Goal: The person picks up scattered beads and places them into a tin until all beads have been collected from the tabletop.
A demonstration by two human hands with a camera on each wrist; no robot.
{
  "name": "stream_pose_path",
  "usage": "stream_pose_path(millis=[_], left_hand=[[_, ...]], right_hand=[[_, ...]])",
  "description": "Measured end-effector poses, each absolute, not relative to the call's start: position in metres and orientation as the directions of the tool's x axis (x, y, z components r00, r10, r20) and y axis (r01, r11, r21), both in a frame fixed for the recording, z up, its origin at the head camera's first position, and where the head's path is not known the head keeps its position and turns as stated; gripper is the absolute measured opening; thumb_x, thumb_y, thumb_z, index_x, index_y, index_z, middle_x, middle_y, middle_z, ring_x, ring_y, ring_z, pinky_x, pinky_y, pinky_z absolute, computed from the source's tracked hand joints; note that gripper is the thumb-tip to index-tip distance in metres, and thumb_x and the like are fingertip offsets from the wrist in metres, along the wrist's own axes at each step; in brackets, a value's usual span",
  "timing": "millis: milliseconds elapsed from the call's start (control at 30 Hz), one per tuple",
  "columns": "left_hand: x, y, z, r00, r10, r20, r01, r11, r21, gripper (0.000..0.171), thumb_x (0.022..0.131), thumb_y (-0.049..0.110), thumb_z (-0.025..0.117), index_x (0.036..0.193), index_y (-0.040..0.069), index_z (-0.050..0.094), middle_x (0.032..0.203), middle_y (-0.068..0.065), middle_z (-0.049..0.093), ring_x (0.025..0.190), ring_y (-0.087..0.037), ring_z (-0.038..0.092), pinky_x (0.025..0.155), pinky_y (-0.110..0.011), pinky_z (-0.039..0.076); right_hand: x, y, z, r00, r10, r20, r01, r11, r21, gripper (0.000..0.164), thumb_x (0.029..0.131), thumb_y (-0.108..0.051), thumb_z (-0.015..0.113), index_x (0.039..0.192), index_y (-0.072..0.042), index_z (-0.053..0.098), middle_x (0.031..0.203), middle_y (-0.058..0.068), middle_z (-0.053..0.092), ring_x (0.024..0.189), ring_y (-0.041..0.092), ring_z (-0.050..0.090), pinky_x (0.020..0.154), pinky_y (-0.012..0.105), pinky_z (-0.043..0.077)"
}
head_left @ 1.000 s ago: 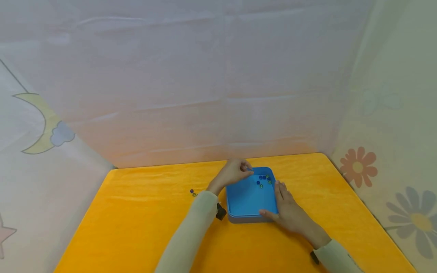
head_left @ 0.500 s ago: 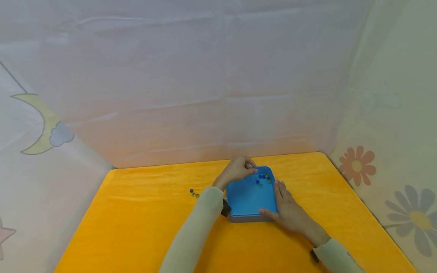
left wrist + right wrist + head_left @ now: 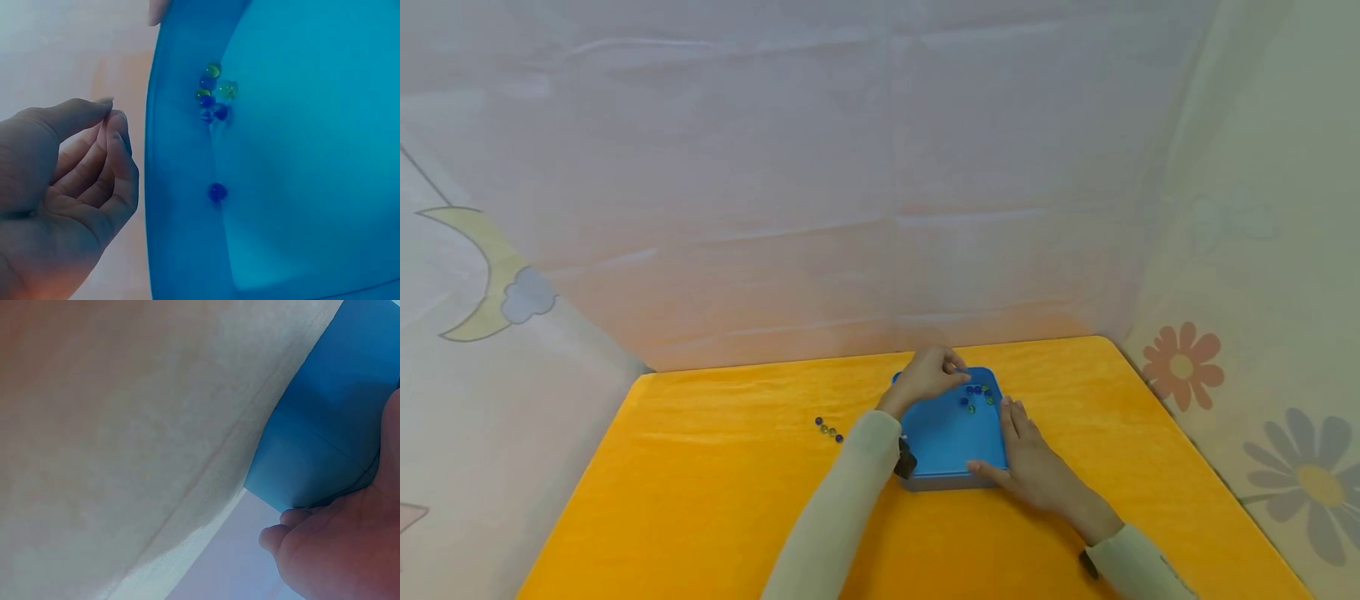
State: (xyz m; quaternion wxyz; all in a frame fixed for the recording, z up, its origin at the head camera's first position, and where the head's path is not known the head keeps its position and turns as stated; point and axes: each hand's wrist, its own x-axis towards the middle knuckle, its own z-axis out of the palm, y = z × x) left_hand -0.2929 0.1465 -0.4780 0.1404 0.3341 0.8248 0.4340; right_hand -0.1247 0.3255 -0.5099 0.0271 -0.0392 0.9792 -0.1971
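A square blue tray stands on the yellow cloth. Several small glass marbles, dark blue and yellow-green, lie inside it near the far right corner. Over the tray's far left edge is my left hand, its fingers curled and its thumb tip meeting the fingertips. In the left wrist view no marble shows between those fingertips, and a lone blue marble lies by the tray wall apart from the cluster. My right hand rests against the tray's right side, fingers straight, thumb over the near rim.
A short row of loose blue and yellow-green marbles lies on the yellow cloth left of the tray. Pale fabric walls with printed shapes close off the back and both sides.
My left hand has moved a little to the right over the tray's far edge. Its forearm has shifted right too, uncovering more of the loose marbles. The right hand stays in place.
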Motion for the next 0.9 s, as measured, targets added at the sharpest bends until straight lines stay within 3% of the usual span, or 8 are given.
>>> stream_pose_path(millis=[233,500,900], left_hand=[[-0.295,0.145,-0.483,-0.748,0.662,0.045,0.395,0.389,0.832,0.021,0.102,0.019,0.07,0.117,0.006,0.076,0.103,-0.01,0.075,0.084,-0.013,0.068,0.075,-0.023,0.057],[-0.295,0.144,-0.479,-0.787,0.616,0.036,0.374,0.429,0.822,0.025,0.102,0.024,0.071,0.12,0.006,0.077,0.101,-0.007,0.075,0.083,-0.013,0.068,0.075,-0.026,0.059],[-0.292,0.136,-0.472,-0.786,0.616,0.048,0.387,0.429,0.816,0.021,0.103,0.026,0.07,0.116,0.01,0.076,0.102,-0.006,0.073,0.086,-0.014,0.068,0.077,-0.028,0.058]], right_hand=[[-0.126,0.324,-0.51,-0.996,-0.081,-0.041,-0.059,0.924,-0.377,0.12,0.095,-0.072,0.059,0.163,0.012,0.007,0.17,0.038,0.009,0.156,0.061,0.017,0.118,0.074,0.028],[-0.127,0.325,-0.512,-0.997,-0.061,-0.054,-0.036,0.925,-0.378,0.125,0.092,-0.077,0.058,0.164,0.01,0.005,0.171,0.037,0.008,0.156,0.061,0.016,0.117,0.075,0.029],[-0.126,0.325,-0.512,-0.997,-0.059,-0.046,-0.039,0.934,-0.356,0.125,0.092,-0.079,0.057,0.164,0.01,0.006,0.171,0.037,0.011,0.155,0.061,0.019,0.115,0.075,0.032]])
